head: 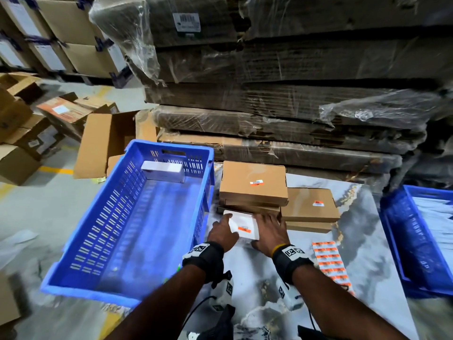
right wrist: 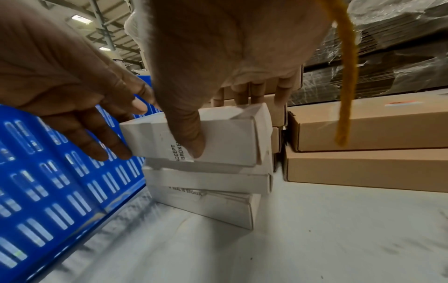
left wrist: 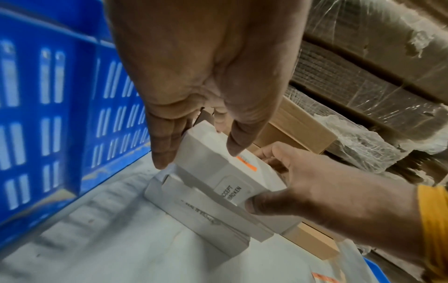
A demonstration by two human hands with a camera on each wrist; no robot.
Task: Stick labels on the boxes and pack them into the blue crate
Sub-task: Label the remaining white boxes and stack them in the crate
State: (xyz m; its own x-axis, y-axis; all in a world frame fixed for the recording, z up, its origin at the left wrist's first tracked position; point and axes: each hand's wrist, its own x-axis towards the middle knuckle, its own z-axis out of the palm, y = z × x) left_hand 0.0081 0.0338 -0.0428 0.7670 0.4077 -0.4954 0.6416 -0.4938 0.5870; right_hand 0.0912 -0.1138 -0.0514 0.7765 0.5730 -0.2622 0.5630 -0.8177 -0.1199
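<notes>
A white box with an orange label on top lies on a short stack of white boxes, just right of the blue crate. My right hand grips the box, thumb on its near face and fingers curled over the far edge. My left hand lays straight fingers against the box's left end, with the thumb tip on top by the label. Another white box lies inside the crate at its far end.
Flat brown boxes with orange labels are stacked behind and right of the white ones. A sheet of orange labels lies on the marbled table right of my wrist. A second blue crate stands far right. Wrapped cardboard towers behind.
</notes>
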